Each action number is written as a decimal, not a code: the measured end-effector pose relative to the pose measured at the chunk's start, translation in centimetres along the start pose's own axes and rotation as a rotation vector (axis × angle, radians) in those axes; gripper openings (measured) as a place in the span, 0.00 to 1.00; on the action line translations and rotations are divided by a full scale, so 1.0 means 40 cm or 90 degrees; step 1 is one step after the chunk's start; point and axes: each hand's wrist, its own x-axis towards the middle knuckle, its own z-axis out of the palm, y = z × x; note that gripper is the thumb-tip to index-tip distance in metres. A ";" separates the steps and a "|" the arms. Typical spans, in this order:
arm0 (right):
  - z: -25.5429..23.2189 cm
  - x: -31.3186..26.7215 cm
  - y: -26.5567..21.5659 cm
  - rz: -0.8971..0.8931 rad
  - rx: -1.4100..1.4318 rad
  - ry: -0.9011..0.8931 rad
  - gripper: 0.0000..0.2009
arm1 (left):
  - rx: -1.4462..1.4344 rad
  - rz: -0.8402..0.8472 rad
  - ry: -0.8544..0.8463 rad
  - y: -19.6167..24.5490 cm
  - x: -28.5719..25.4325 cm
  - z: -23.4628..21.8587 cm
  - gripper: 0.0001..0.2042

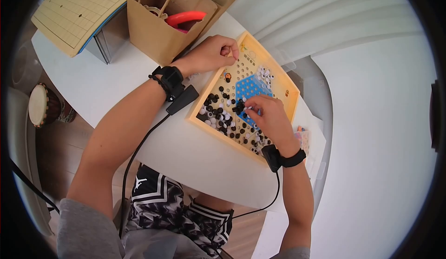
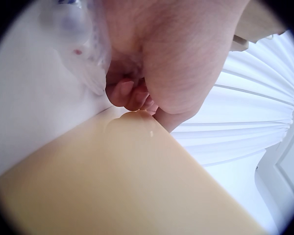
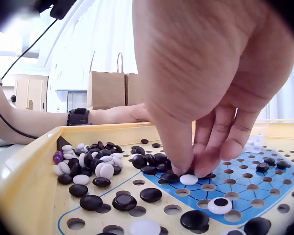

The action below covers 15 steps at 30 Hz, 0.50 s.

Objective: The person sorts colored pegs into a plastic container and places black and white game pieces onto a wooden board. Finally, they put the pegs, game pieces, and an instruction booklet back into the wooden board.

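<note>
My right hand is over the blue part of a wooden-rimmed game board full of holes. In the right wrist view its thumb and index finger pinch a white Go stone, with black stones bunched beside it. My left hand is at the board's far left corner, its fingers loosely curled by the rim and no object showing in them. A mixed heap of black and white stones lies in the board's near left corner. More white stones sit in a clear container beyond the blue area.
Brown paper bags stand behind my left hand, a red curved thing poking out. A gridded wooden board lies at the table's far left. Beside the right wrist is a small packet. A white curtain hangs behind the table.
</note>
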 end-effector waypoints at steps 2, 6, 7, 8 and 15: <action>0.002 0.001 0.002 0.008 0.009 -0.003 0.07 | -0.006 -0.002 0.000 0.004 0.000 -0.001 0.04; -0.001 0.006 0.006 0.024 0.059 -0.021 0.07 | -0.005 -0.006 0.000 -0.001 0.001 0.001 0.04; -0.002 0.006 0.011 0.023 0.059 -0.020 0.07 | -0.007 -0.006 0.001 0.000 0.000 0.001 0.04; -0.004 0.006 0.018 0.010 0.063 -0.031 0.07 | -0.009 -0.007 0.003 0.001 0.000 0.001 0.04; -0.096 0.036 0.109 0.071 0.078 0.139 0.08 | -0.011 -0.010 -0.002 0.005 -0.002 -0.001 0.04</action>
